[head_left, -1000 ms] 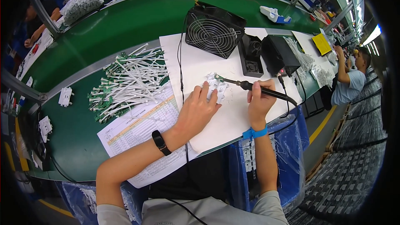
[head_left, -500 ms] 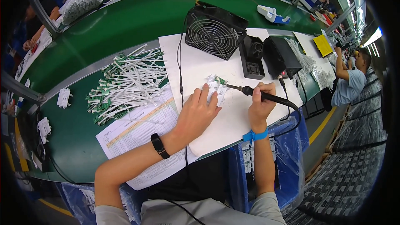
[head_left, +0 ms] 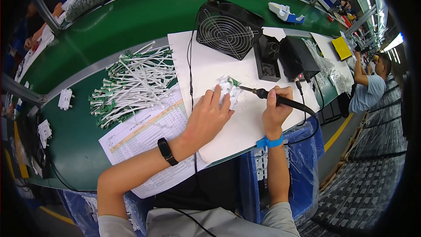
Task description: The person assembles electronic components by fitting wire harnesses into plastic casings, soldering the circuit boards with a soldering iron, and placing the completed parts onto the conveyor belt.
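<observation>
A white plastic housing [head_left: 226,93] lies on the white sheet in front of me, with a small green circuit board [head_left: 234,81] at its far end. The fingers of my left hand [head_left: 207,117] hold the housing against the sheet from its near side. My right hand [head_left: 276,110] grips a soldering iron [head_left: 262,93] like a pen. The iron's tip points left and meets the right side of the housing by the green board; exact contact is too small to tell.
Left of the sheet lies a pile of white cables with green boards [head_left: 136,81], beside a printed form [head_left: 147,131]. Behind stand a black fan [head_left: 228,33], a black iron holder [head_left: 266,59] and a black power unit [head_left: 298,59]. More white housings [head_left: 65,99] lie left. Someone sits far right.
The whole view has shifted slightly. Both hands keep their grips, and the iron's tip stays by the green board.
</observation>
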The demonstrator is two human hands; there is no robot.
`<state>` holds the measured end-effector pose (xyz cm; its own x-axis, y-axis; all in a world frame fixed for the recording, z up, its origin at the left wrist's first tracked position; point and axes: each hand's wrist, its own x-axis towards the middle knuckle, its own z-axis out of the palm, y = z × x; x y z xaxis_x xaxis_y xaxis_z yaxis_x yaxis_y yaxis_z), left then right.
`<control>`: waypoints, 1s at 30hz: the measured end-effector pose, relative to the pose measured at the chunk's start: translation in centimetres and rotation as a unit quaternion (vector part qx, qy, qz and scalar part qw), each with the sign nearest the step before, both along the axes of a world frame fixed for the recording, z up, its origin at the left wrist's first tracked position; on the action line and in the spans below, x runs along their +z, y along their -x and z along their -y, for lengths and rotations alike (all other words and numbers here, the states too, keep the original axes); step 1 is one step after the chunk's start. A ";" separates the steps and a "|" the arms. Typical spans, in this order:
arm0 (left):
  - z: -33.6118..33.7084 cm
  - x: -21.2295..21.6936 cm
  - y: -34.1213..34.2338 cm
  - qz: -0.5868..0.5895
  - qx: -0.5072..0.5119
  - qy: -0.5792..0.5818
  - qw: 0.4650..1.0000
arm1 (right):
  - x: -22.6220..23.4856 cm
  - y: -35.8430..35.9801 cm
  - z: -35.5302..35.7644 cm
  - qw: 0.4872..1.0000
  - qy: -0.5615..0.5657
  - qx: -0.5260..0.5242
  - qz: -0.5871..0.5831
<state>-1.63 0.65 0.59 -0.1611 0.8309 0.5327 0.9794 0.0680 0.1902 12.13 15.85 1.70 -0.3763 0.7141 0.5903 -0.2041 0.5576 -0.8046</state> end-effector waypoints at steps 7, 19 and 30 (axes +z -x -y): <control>0.0 0.0 0.1 0.006 -0.002 -0.004 1.000 | 0.2 0.0 0.4 1.000 0.022 -0.012 -0.005; 0.0 0.0 0.1 0.001 -0.003 -0.006 1.000 | 0.0 -0.2 0.2 1.000 0.010 -0.019 0.010; -0.1 -0.5 0.1 -0.011 0.003 0.005 1.000 | 2.4 -1.3 -2.8 0.978 -0.104 -0.179 -0.018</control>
